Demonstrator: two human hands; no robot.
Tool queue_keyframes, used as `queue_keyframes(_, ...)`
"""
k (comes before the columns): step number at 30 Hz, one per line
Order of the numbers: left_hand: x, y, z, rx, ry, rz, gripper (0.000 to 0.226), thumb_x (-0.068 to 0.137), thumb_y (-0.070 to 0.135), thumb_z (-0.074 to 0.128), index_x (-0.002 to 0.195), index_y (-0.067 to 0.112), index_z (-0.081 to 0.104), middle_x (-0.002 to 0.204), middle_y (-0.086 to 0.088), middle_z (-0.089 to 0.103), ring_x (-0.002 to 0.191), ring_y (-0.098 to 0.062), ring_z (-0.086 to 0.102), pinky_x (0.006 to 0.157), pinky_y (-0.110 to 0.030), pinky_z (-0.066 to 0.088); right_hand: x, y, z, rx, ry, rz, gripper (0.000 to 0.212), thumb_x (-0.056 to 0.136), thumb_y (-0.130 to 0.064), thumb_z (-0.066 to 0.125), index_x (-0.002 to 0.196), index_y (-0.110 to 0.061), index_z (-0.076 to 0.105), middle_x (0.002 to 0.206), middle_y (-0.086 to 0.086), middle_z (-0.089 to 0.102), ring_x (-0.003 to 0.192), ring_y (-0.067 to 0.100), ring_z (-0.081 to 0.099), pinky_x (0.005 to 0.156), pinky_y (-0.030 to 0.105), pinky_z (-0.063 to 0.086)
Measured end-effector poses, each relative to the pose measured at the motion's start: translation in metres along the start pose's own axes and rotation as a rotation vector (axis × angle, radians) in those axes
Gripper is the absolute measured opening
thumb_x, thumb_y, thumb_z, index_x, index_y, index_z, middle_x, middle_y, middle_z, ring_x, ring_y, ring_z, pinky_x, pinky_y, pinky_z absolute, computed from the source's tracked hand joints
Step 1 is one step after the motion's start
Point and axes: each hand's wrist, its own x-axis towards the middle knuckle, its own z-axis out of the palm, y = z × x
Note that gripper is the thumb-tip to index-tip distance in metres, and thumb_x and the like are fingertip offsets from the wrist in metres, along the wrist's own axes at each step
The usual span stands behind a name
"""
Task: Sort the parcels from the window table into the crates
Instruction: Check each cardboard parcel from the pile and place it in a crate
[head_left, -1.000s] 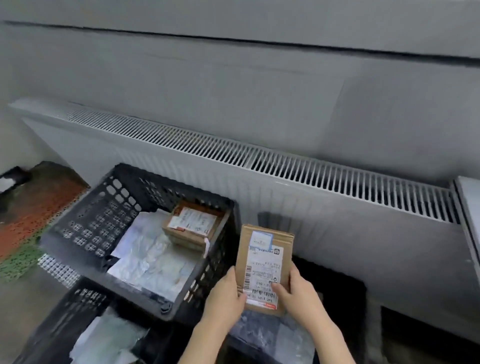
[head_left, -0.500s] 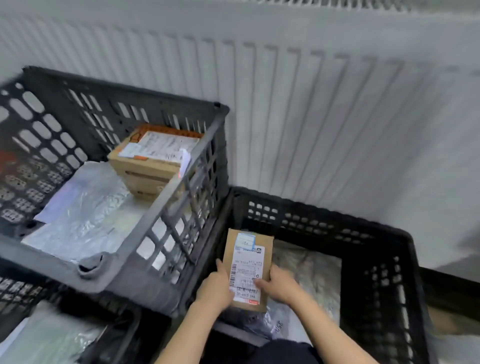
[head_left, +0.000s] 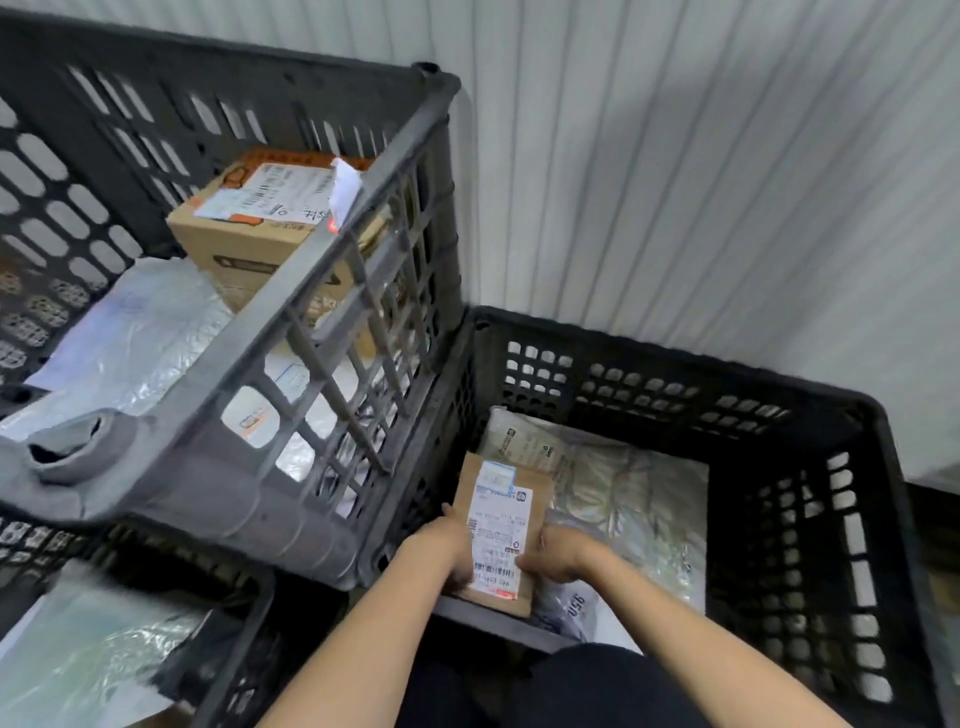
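A small brown cardboard parcel (head_left: 500, 525) with a white shipping label is held low inside the black crate (head_left: 810, 499) at the lower right. My left hand (head_left: 451, 552) grips its left edge and my right hand (head_left: 557, 555) grips its right edge, thumb over the label. Under it lie silvery plastic mailer bags (head_left: 631, 512). A grey crate (head_left: 291, 332) stands higher at the left and holds a brown box (head_left: 270, 218) with a label and white mailers (head_left: 130, 332).
A white ribbed radiator panel (head_left: 701, 171) rises right behind the crates. Another black crate (head_left: 228, 613) at the lower left holds a pale plastic mailer (head_left: 88, 649). My dark-clothed knee (head_left: 582, 686) is at the bottom centre.
Both hands have lowered the parcel from in front of the radiator down into the right black crate. The view has tilted down and closer to the crates.
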Motion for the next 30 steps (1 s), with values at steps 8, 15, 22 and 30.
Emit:
queue_keyframes(8, 0.011, 0.001, -0.008, 0.097, 0.361, 0.095, 0.069, 0.096, 0.011, 0.042, 0.152, 0.01, 0.001, 0.157, -0.015, 0.01, 0.131, -0.034, 0.037, 0.098, -0.043, 0.042, 0.003, 0.005, 0.008, -0.214, 0.446, -0.12, 0.12, 0.075, -0.051, 0.072, 0.152, -0.012, -0.011, 0.16, 0.01, -0.012, 0.148, 0.028, -0.002, 0.118, 0.045, 0.009)
queue_keyframes(15, 0.027, 0.006, -0.008, 0.335, 0.333, 0.112, 0.083, 0.095, 0.019, 0.052, 0.151, 0.009, -0.008, 0.159, -0.01, -0.011, 0.139, -0.032, 0.021, 0.106, -0.035, 0.031, 0.019, 0.008, -0.002, -0.422, 0.377, -0.207, 0.113, 0.079, -0.056, 0.066, 0.153, -0.011, -0.008, 0.16, 0.005, -0.014, 0.147, 0.02, -0.013, 0.117, 0.043, -0.008)
queue_keyframes(22, 0.032, 0.016, -0.016, 0.34, 0.336, 0.072, 0.075, 0.097, 0.016, 0.045, 0.151, 0.006, -0.006, 0.16, -0.011, -0.009, 0.135, -0.03, 0.03, 0.1, -0.035, 0.035, 0.025, 0.006, -0.008, -0.503, 0.375, -0.202, 0.113, 0.079, -0.063, 0.061, 0.153, -0.01, -0.007, 0.16, 0.008, -0.013, 0.148, 0.021, -0.012, 0.118, 0.045, -0.008)
queue_keyframes(30, 0.0, 0.0, -0.008, 0.397, 0.363, 0.253, 0.078, 0.088, 0.029, 0.063, 0.149, 0.007, 0.019, 0.158, -0.011, 0.01, 0.14, -0.029, 0.02, 0.114, -0.038, 0.023, -0.006, 0.022, 0.0, -0.674, 0.469, -0.426, 0.078, 0.081, -0.055, 0.063, 0.142, -0.011, 0.044, 0.151, 0.013, 0.036, 0.142, 0.027, 0.03, 0.116, 0.049, 0.011)
